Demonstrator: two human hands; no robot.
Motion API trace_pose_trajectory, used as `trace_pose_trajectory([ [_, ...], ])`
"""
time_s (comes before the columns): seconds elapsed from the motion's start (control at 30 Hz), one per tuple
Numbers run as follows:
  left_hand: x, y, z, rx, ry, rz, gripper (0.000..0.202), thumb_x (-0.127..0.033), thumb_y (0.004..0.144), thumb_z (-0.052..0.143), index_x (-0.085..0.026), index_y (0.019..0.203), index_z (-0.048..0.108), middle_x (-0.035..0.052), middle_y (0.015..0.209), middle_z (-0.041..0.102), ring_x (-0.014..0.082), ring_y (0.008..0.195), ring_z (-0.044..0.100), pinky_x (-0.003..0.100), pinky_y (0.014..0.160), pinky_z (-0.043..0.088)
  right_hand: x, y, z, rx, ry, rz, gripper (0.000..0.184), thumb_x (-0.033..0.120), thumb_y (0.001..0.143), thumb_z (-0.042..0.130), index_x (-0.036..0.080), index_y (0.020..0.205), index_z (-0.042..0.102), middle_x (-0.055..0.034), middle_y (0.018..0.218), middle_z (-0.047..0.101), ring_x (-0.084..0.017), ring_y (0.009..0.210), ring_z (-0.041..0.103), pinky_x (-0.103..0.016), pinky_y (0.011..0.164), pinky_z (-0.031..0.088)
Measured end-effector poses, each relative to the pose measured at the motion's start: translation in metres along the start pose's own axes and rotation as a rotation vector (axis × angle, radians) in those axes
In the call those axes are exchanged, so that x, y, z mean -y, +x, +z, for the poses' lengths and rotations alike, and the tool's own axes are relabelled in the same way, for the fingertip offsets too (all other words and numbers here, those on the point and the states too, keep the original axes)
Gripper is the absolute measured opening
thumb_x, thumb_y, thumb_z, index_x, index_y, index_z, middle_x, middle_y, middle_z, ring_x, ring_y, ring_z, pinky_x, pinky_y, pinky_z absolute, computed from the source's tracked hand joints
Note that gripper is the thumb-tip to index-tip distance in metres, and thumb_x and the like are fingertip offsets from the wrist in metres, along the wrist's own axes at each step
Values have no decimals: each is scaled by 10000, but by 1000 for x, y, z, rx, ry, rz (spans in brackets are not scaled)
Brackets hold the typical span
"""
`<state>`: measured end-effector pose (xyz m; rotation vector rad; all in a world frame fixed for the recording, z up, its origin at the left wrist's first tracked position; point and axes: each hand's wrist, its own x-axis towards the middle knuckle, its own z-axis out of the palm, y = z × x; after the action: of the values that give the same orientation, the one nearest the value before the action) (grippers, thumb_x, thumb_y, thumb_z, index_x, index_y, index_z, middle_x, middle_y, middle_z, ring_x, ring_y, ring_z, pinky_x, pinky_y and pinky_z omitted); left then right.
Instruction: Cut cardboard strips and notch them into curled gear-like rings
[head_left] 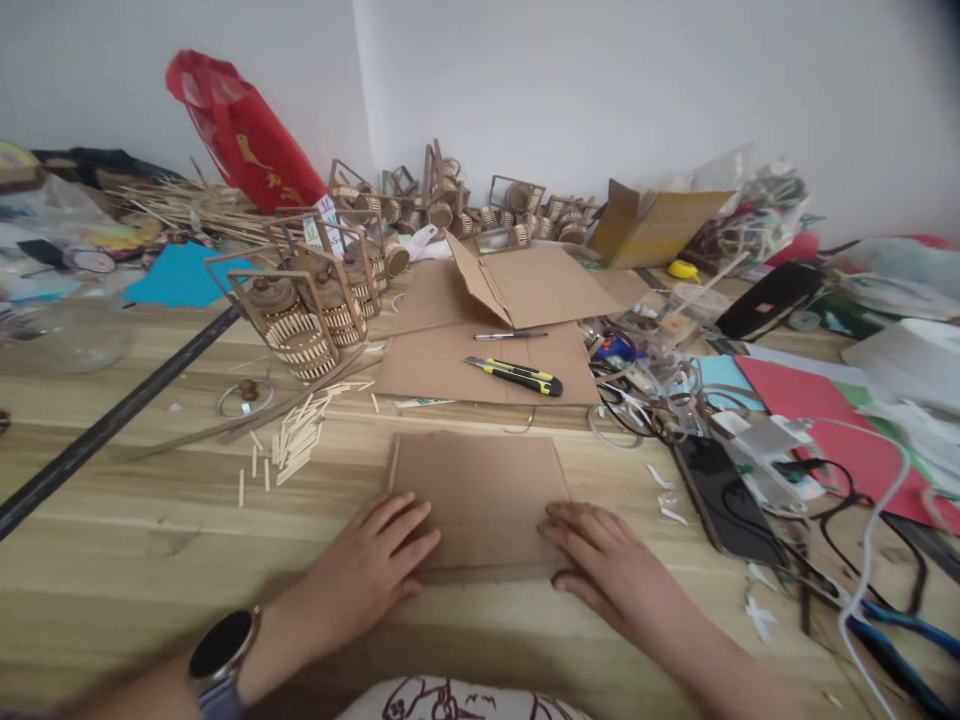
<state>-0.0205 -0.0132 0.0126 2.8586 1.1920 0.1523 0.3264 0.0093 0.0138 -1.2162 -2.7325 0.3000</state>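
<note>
A small rectangular piece of brown cardboard [484, 490] lies flat on the wooden table in front of me. My left hand [382, 555] rests on its left edge, fingers stretched out and slightly apart. On the opposite edge lies my right hand [600, 555], its fingers also extended, the thumb apart from them. Neither hand grips anything. Just beyond, a yellow and black utility knife [517, 376] and a pen [511, 336] lie on a larger cardboard sheet [427, 365].
Small wooden sticks [300, 435] are scattered to the left, near several little bamboo baskets [300, 340]. A black strip [120, 420] crosses the table at left. Rightward lie a phone [727, 500], tangled cables, red paper [832, 430] and blue-handled pliers [892, 655].
</note>
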Motion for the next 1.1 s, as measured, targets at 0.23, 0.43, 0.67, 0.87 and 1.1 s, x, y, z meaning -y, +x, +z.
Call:
trace_pose_trajectory([
  [0.23,9,12,1,-42,-61,-14,421,-354,923,619,-217,1318,571,106,1397,565,306,1299,489,497,1059,447,-5,18,-10,-27,120,22,261,270,917,587,209,1169,622,-130,1193,651,-268,1138,589,-442,927,522],
  [0.43,-4,-6,5,-74,-91,-30,420,-296,930,604,-198,1335,551,111,1405,562,287,1307,491,485,1064,461,9,10,-9,-47,200,-13,207,232,928,568,204,1122,632,-110,1134,673,-243,1115,596,-409,932,519],
  [0.67,-9,-23,19,-98,-118,-58,463,-293,923,605,-223,1373,519,79,1439,536,271,1325,476,488,1060,474,15,0,-6,-56,153,-29,228,229,924,577,211,1145,633,-94,1126,693,-239,1099,613,-391,904,532],
  [0.87,-7,-31,24,-98,-72,-131,458,-350,933,589,-243,1374,530,76,1481,489,280,1345,454,454,1047,492,18,2,-8,-42,196,3,204,229,921,591,203,1117,640,-89,1087,692,-234,1051,613,-394,881,522],
  [1.1,4,-27,23,-113,-111,-118,470,-442,967,509,-226,1384,528,98,1468,501,290,1348,451,460,1053,484,16,10,-11,-11,212,46,226,225,923,584,224,1141,641,-90,1092,681,-249,1034,602,-433,896,507],
])
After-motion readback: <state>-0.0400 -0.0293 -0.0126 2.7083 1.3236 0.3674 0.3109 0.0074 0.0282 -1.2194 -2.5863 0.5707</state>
